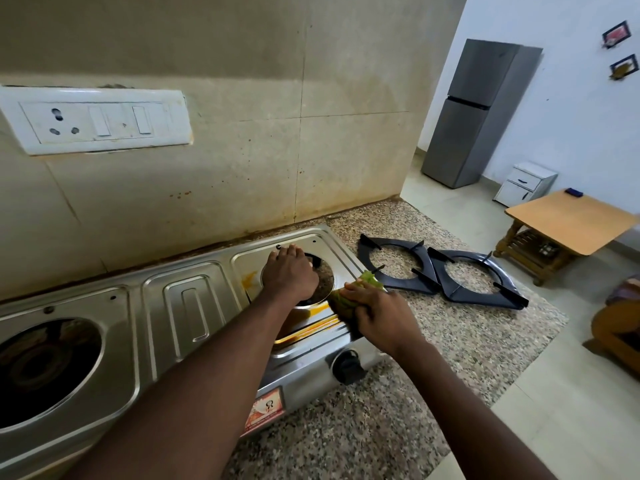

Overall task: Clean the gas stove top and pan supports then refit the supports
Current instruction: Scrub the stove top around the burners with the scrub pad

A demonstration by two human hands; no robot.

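Right of centre, the right hand (377,315) holds a green scrub pad (370,279) in a tight grip at the stove top's (194,299) front edge, beside orange spills (317,308). The left hand (289,275) rests flat over the burner (325,278). The stove-scrubbing step seems under way, and next come firm strokes across the stains. Both pan supports (433,268) lie on the bench (485,327), right.

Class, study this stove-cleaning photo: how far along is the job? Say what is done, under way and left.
Done: both supports are off the stove, lying on the counter. In hand: the right hand grips a sponge by the right burner; the left hand rests on that burner. Left: yellow stains show around it, and the supports are not yet refitted.
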